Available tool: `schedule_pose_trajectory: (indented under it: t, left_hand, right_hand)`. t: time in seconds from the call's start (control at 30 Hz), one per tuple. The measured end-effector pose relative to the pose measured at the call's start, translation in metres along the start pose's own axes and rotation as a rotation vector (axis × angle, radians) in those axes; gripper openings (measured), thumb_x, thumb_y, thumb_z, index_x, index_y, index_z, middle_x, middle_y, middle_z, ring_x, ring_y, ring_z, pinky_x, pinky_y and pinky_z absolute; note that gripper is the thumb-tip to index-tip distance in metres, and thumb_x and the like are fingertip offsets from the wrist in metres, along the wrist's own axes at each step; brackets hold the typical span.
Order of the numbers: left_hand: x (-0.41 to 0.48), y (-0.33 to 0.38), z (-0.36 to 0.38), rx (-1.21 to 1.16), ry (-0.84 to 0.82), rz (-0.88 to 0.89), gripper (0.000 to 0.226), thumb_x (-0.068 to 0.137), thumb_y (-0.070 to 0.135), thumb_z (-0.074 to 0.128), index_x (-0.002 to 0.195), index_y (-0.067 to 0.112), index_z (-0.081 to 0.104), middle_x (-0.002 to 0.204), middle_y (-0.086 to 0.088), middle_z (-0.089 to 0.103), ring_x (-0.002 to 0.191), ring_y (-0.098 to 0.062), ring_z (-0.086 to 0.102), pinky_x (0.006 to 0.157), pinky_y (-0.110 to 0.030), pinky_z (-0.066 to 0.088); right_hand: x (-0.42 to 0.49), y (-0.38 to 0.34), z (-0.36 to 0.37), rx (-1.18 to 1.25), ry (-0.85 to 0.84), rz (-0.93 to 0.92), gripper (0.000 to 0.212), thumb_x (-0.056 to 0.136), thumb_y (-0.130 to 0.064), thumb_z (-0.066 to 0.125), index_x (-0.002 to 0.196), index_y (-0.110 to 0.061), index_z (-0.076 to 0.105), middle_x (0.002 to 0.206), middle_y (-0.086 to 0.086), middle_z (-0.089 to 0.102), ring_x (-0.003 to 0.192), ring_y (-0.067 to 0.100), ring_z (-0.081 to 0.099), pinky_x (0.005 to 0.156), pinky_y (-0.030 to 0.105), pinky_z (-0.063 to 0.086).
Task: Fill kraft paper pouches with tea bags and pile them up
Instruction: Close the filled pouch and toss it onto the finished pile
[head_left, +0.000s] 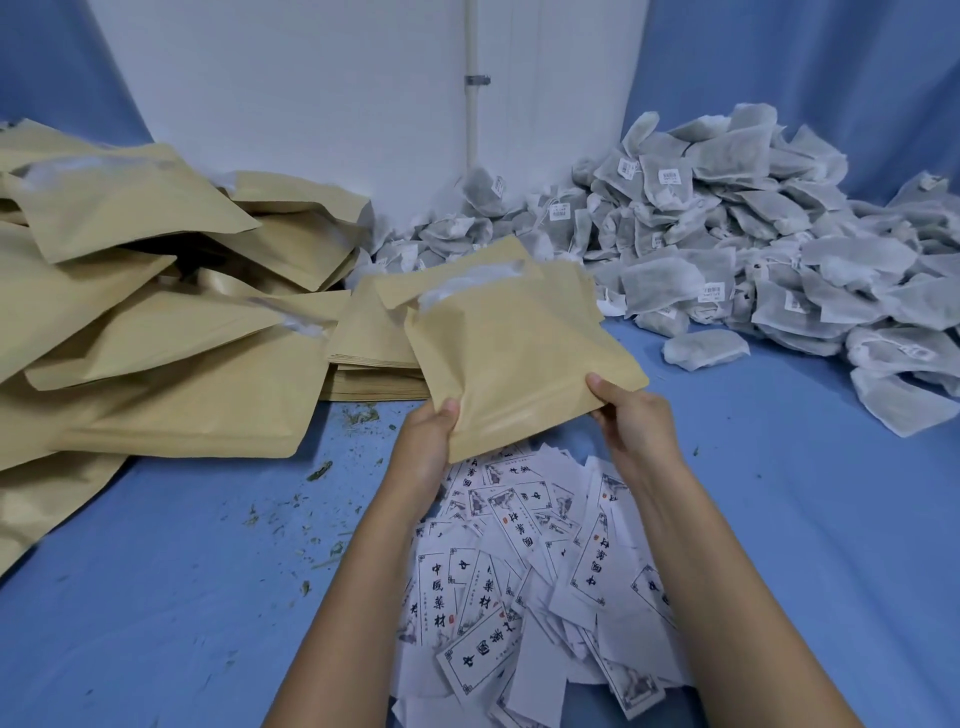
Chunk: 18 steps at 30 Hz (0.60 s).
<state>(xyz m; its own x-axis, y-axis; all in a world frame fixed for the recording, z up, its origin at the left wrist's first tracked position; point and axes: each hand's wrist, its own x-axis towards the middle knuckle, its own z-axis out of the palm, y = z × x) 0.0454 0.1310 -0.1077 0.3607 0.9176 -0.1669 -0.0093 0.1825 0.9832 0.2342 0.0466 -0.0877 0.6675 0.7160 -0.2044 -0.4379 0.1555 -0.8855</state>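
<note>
kraft pouch (519, 353) gripped by both hands (423, 447) (631, 421), mouth pointing away, tilted left.

Pouches (519, 348): plain tan kraft, unprinted. Tea bags (727, 260): grey-white mesh, small white tags with dark print. Labels (524, 566): white, black characters, thin black borders, small red seals. Desk (156, 597): blue, green flecks. Wall (311, 93): white.

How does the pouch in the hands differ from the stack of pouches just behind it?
The held pouch bulges, and something white shows at its open top; the stack is of flat, thin ones. The held pouch is lifted and tilted, with the left hand and right hand gripping its bottom corners; the stack rests on the table. Both are plain tan kraft paper.
</note>
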Motion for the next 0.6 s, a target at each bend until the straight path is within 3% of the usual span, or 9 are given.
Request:
schedule_pose_trajectory:
  t: [0.1,0.17,0.27,0.37,0.43,0.5,0.6]
  left_hand:
    - [0.002,-0.001,-0.001,0.047,0.017,0.02,0.017,0.1,0.027,0.045,0.098,0.027,0.062,0.092,0.006,0.068,0.086,-0.015,0.062,0.077,-0.03,0.045]
    - [0.002,-0.001,-0.003,0.06,0.025,0.03,0.018,0.1,0.025,0.044,0.105,0.025,0.061,0.095,0.007,0.068,0.088,-0.013,0.062,0.074,-0.027,0.044]
    - [0.001,-0.001,-0.002,0.092,0.031,0.054,0.024,0.101,0.025,0.042,0.117,0.022,0.059,0.1,0.007,0.066,0.094,-0.013,0.06,0.076,-0.026,0.043]
    - [-0.003,-0.003,0.003,0.07,0.026,0.095,0.026,0.099,0.027,0.045,0.122,0.019,0.056,0.111,0.002,0.065,0.102,-0.019,0.061,0.084,-0.033,0.047]
    - [-0.008,0.002,0.007,-0.041,-0.012,0.119,0.029,0.092,0.022,0.06,0.12,0.017,0.055,0.113,-0.002,0.065,0.101,-0.022,0.065,0.079,-0.039,0.055]
    - [-0.012,0.01,0.008,-0.11,-0.042,0.136,0.038,0.083,0.008,0.07,0.116,0.017,0.054,0.111,-0.004,0.066,0.095,-0.02,0.067,0.065,-0.031,0.058]
    - [-0.019,0.025,-0.002,-0.104,-0.014,0.183,0.044,0.08,-0.003,0.069,0.117,0.016,0.052,0.104,0.0,0.066,0.09,-0.017,0.067,0.062,-0.026,0.057]
  right_hand:
    - [0.002,0.002,0.0,0.029,-0.025,0.064,0.005,0.084,-0.002,0.065,0.083,0.0,0.061,0.086,0.009,0.063,0.079,0.02,0.058,0.079,0.028,0.049]
    - [0.006,0.002,-0.003,0.046,0.025,0.041,0.011,0.087,-0.008,0.063,0.078,-0.003,0.059,0.077,0.005,0.062,0.069,0.015,0.058,0.071,0.024,0.05]
    - [0.011,0.004,-0.006,-0.064,0.111,-0.044,0.022,0.088,-0.01,0.062,0.069,-0.007,0.053,0.071,0.003,0.052,0.064,0.015,0.049,0.067,0.025,0.043]
    - [0.011,0.005,-0.01,-0.122,0.149,-0.073,0.026,0.087,-0.01,0.064,0.063,-0.008,0.053,0.062,-0.002,0.057,0.061,0.013,0.054,0.066,0.025,0.047]
    - [0.011,0.001,-0.009,-0.151,0.12,-0.088,0.022,0.089,-0.012,0.061,0.068,-0.008,0.055,0.061,-0.003,0.058,0.055,0.01,0.056,0.063,0.023,0.05]
    - [0.008,-0.004,-0.005,-0.203,0.059,-0.122,0.014,0.093,-0.012,0.054,0.08,-0.007,0.058,0.066,0.0,0.056,0.046,0.009,0.055,0.052,0.02,0.051]
    - [0.001,-0.01,0.01,-0.187,-0.025,-0.176,0.013,0.094,-0.009,0.049,0.094,-0.011,0.061,0.07,0.001,0.056,0.04,0.009,0.048,0.041,0.017,0.044]
